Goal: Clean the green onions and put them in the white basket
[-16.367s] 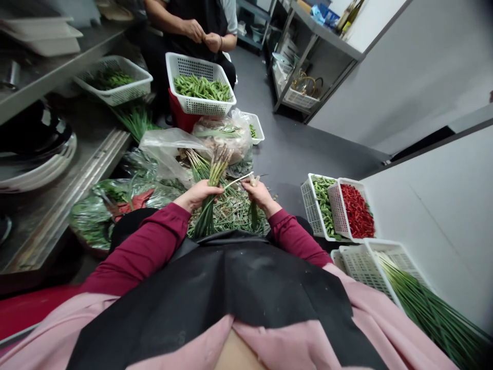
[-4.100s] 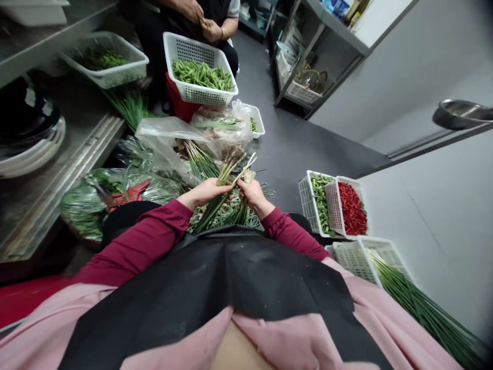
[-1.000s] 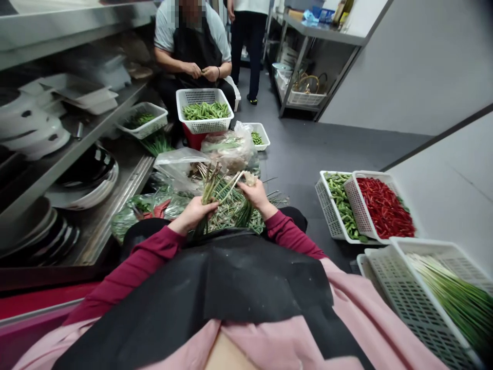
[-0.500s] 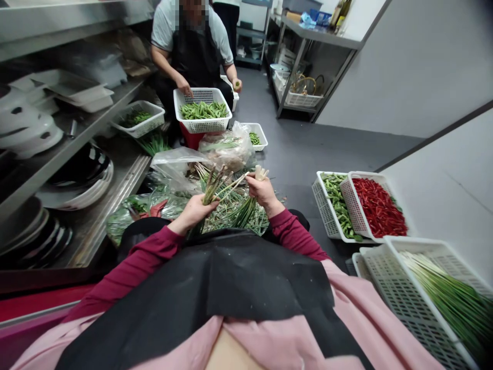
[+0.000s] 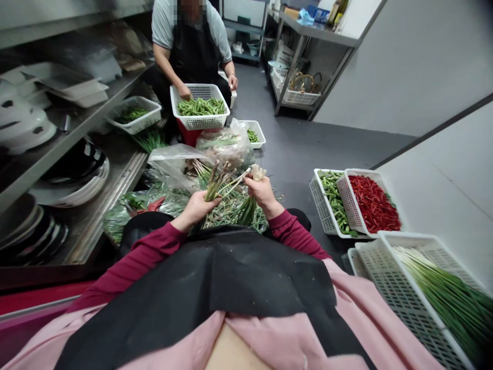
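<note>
My left hand [image 5: 198, 208] is closed around a bunch of green onions [image 5: 215, 181] whose brownish, untrimmed root ends point up. My right hand [image 5: 264, 194] grips another bunch of green onions with pale white ends [image 5: 258, 172], its green leaves hanging below the fist. A thin pale stalk [image 5: 238, 180] spans the gap between the two hands, its far end at my right fingertips. Beneath both hands lies a heap of loose green onions and trimmings [image 5: 227, 218]. Clear plastic bags [image 5: 177, 156] of greens lie just beyond the heap.
A co-worker [image 5: 200, 46] sits opposite, one hand in a white basket [image 5: 202, 122] of green pods. At right stand baskets of green peppers [image 5: 334, 203], red chillies [image 5: 373, 203] and cleaned green onions [image 5: 447, 293]. A metal shelf [image 5: 96, 118] with dishes runs along the left.
My hands keep nearly the same pose, both still holding green onions. The co-worker's one hand reaches deeper into the basket; the other, which held a green piece, has turned. The view shifts slightly.
</note>
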Demonstrator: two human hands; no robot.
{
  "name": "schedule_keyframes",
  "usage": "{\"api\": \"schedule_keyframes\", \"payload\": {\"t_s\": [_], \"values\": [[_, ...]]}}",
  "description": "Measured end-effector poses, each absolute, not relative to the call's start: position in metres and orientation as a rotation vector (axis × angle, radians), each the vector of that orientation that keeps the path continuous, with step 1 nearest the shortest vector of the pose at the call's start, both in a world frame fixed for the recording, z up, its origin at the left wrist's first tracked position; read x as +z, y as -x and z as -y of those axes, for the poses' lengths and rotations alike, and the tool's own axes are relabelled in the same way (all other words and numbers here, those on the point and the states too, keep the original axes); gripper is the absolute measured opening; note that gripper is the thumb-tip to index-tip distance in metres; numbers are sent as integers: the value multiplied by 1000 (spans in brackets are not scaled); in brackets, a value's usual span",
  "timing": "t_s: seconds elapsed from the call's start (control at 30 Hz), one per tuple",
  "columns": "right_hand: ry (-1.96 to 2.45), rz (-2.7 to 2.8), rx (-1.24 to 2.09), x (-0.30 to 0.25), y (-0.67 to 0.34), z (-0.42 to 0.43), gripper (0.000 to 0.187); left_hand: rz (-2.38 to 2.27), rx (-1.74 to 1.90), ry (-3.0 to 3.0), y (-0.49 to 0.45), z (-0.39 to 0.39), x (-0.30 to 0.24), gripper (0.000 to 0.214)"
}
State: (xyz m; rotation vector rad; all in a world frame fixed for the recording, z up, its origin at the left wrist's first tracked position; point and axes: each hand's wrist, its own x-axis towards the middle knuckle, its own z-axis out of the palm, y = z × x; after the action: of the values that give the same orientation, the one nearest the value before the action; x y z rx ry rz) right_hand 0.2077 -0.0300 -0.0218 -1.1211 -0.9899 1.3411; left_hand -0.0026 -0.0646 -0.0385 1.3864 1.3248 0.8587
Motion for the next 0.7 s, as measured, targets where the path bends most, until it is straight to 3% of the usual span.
{"api": "schedule_keyframes", "payload": {"t_s": [0.17,0.7], "values": [[1088,1034,1311,-30,-211,30,20,-1229,817,-1387,2,67,-35,38],[1123,1106,1280,-34,-208,34,24,-1226,797,-1369,-3,69,-23,40]]}}
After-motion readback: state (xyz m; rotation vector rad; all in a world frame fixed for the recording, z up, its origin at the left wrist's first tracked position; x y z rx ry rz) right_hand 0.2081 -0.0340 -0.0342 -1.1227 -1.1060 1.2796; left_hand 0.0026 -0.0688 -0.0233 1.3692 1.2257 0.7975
